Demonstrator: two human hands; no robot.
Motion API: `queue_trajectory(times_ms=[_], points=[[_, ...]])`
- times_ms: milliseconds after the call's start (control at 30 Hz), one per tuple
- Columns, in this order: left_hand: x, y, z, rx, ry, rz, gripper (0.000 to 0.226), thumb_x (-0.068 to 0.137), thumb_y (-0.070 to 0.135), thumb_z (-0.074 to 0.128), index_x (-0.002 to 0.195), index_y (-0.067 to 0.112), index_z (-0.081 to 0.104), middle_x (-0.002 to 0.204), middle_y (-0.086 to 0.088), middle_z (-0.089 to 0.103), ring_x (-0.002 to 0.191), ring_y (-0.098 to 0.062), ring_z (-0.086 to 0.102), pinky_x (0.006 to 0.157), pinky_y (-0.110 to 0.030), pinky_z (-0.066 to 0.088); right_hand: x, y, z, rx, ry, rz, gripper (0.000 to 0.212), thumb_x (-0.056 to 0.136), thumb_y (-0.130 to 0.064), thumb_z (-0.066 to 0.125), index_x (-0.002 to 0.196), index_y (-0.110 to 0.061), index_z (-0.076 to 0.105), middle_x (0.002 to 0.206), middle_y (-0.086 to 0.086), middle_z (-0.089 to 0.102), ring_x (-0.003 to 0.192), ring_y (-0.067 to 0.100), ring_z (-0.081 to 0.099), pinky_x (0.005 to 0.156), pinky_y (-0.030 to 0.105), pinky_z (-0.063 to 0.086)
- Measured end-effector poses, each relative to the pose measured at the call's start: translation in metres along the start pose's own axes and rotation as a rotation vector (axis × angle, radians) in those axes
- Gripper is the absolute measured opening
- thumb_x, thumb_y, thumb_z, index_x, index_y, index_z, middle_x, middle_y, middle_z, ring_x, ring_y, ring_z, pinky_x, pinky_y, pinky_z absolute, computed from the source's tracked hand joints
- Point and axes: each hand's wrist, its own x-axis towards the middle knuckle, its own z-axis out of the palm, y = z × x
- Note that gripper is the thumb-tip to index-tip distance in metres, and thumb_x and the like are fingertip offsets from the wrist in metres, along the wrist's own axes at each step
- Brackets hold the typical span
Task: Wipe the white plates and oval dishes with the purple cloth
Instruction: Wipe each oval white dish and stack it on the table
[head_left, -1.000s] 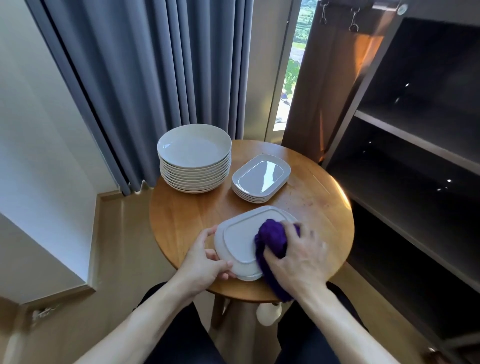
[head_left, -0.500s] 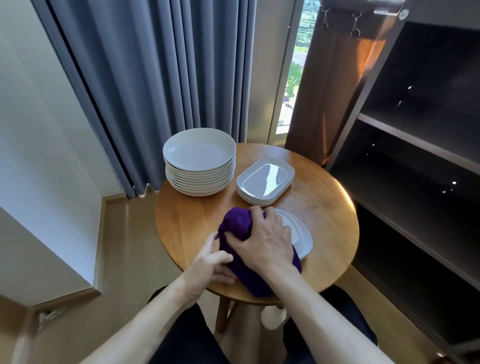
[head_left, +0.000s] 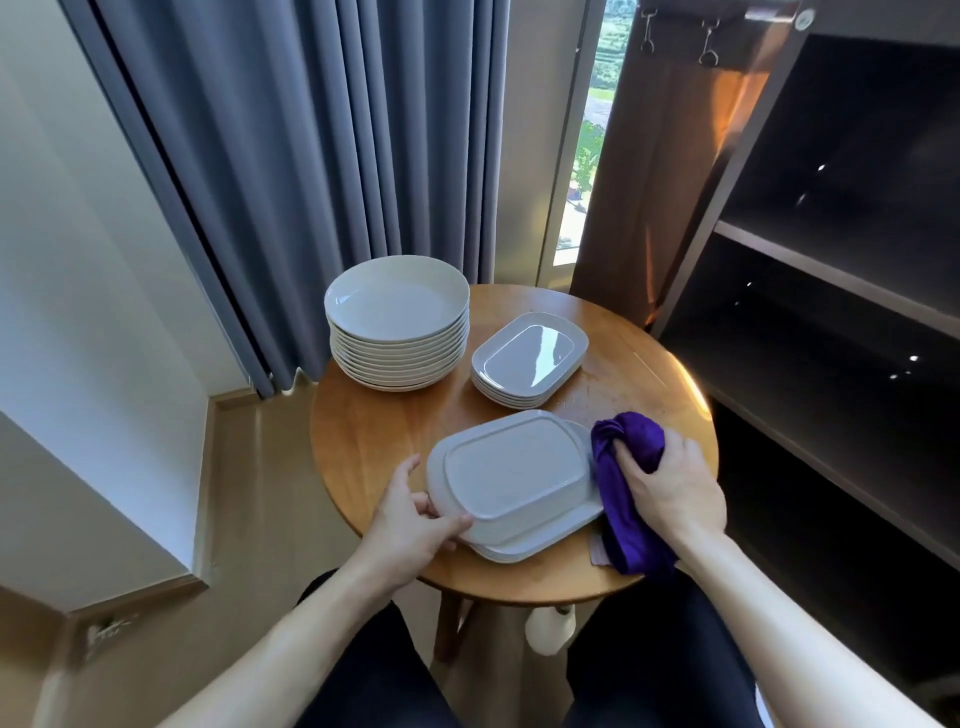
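Swept from the dish's left end to its right, the bunched purple cloth (head_left: 631, 436) sits clutched in the right hand (head_left: 670, 488) near the round wooden table's (head_left: 374, 426) right edge. The left hand (head_left: 415, 519) pinches the rim of the upturned glossy white oval dish (head_left: 509, 473) at the near edge. Stacked round plates (head_left: 400, 322) and stacked oval dishes (head_left: 530, 358) stand toward the far edge.

One stack of round white ceramic plates (head_left: 397, 299), about ten high, stands beyond the left fingers (head_left: 409, 470). Some five white oval dishes (head_left: 530, 348) are stacked beyond the right fingers (head_left: 631, 462). At least two near oval dishes (head_left: 511, 467) lie between the fingers, beside one purple cloth (head_left: 623, 519).
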Motion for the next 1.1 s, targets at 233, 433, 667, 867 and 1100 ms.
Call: queue_trajectory(times_ms=[233, 433, 667, 867, 1100], points=[[-0.007, 0.016, 0.001, -0.260, 0.065, -0.040, 0.040, 0.095, 0.012, 0.070, 0.130, 0.002, 0.054, 0.107, -0.020, 0.077, 0.091, -0.030, 0.074, 0.062, -0.028, 0.061, -0.001, 0.025, 0.002, -0.095, 0.025, -0.044, 0.056, 0.090, -0.073, 0.048, 0.115, -0.023, 0.055, 0.095, -0.003, 0.050, 0.076, 0.021, 0.053, 0.063, 0.035, 0.044], [-0.010, 0.012, 0.009, -0.447, 0.079, -0.028, 0.033, 0.090, 0.000, 0.070, 0.120, 0.004, 0.057, 0.105, -0.016, 0.078, 0.088, -0.025, 0.077, 0.064, -0.029, 0.063, -0.004, 0.029, 0.002, -0.041, 0.035, -0.034, 0.057, 0.089, -0.071, 0.053, 0.118, -0.023, 0.054, 0.098, -0.004, 0.050, 0.079, 0.021, 0.055, 0.068, 0.039, 0.051], [-0.002, 0.032, 0.015, -0.336, 0.165, 0.191, 0.032, 0.091, 0.003, 0.069, 0.119, 0.013, 0.058, 0.099, -0.010, 0.080, 0.088, -0.022, 0.078, 0.064, -0.023, 0.060, -0.001, 0.026, 0.007, 0.019, 0.029, -0.032, 0.060, 0.085, -0.073, 0.054, 0.118, -0.023, 0.053, 0.099, -0.006, 0.046, 0.082, 0.019, 0.051, 0.070, 0.038, 0.048], [0.017, 0.069, 0.024, -0.168, 0.217, 0.364, 0.030, 0.091, 0.005, 0.073, 0.117, 0.015, 0.063, 0.103, -0.006, 0.079, 0.096, -0.022, 0.076, 0.081, -0.035, 0.061, -0.003, 0.028, 0.006, 0.041, 0.003, -0.025, 0.062, 0.086, -0.074, 0.054, 0.121, -0.022, 0.053, 0.099, -0.005, 0.044, 0.089, 0.026, 0.057, 0.073, 0.037, 0.042], [0.037, 0.085, 0.036, 0.248, 0.267, 0.600, 0.032, 0.091, 0.010, 0.075, 0.101, 0.038, 0.063, 0.094, 0.020, 0.076, 0.088, -0.004, 0.074, 0.072, -0.026, 0.063, -0.004, 0.026, 0.002, 0.056, -0.010, -0.023, 0.062, 0.088, -0.071, 0.055, 0.125, -0.022, 0.052, 0.104, -0.003, 0.049, 0.093, 0.024, 0.056, 0.076, 0.039, 0.048]])
